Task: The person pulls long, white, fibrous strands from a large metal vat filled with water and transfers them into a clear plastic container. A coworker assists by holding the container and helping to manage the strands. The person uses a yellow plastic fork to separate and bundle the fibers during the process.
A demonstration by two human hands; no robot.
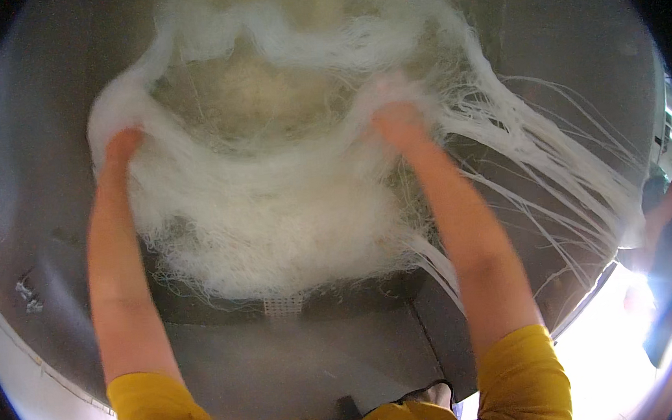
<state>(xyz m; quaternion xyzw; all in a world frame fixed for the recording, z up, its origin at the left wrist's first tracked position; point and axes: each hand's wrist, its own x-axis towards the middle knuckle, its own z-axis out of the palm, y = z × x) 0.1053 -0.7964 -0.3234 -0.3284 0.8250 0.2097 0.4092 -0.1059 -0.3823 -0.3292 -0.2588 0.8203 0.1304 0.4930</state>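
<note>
A large tangled mass of fine white strands point(274, 223), thread-like or net-like, spreads in front of me. My left hand point(124, 140) is sunk in a thick bunch of it at the left. Farther right, my right hand point(398, 122) is closed around another bunch, palm down. The fingers of both hands are largely covered by the strands and blurred. Between the hands the mass sags toward me in a broad fold. A looped band of the same strands runs along the far side, around a cloudy yellowish patch point(256, 98).
A big round grey vat point(34, 178) surrounds the strands, its wall curving on both sides. Stretched strands point(553, 161) run over its right rim. A small perforated plate point(283, 304) shows below the mass. At the far right another person point(664, 263) is partly visible.
</note>
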